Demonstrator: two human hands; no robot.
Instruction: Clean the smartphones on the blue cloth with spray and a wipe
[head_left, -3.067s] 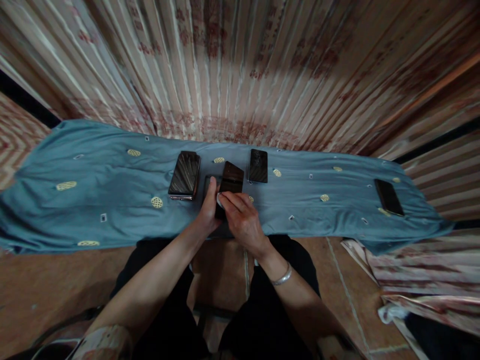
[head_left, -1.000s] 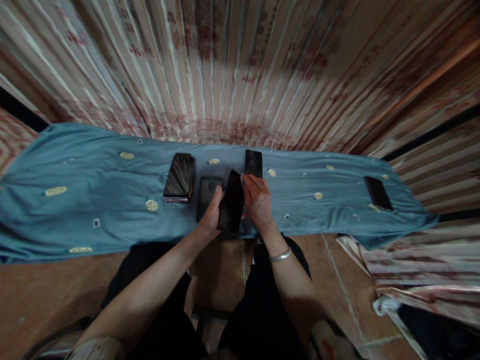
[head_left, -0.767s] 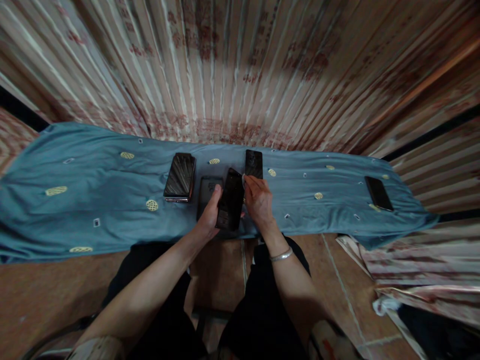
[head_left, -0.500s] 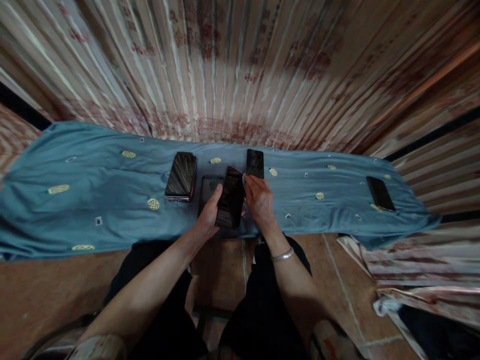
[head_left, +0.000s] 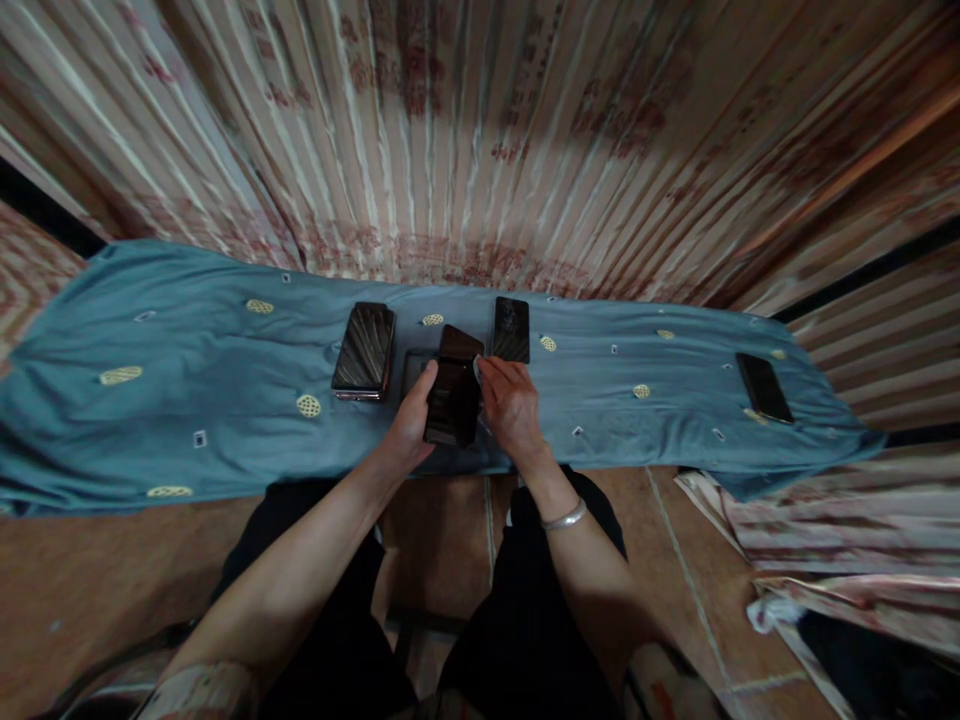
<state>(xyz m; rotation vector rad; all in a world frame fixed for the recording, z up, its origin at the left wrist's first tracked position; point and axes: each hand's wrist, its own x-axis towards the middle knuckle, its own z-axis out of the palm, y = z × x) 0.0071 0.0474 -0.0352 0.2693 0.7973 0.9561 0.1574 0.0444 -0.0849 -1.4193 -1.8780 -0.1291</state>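
Three more phones lie around; left hand [head_left: 411,425] grips the black phone [head_left: 453,395], now tilted flatter, right hand [head_left: 511,408] pinching its edge.

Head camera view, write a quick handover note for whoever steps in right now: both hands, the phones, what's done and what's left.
Left hand grips the dark phone by its left edge, raised above the blue cloth.
Right hand presses a small white wipe at the phone's upper right edge.
Flat on the cloth: a phone left, one behind, one far right, and a dark case under the held phone.
Done: cannot tell.
Left: apparently wiping the held phone.
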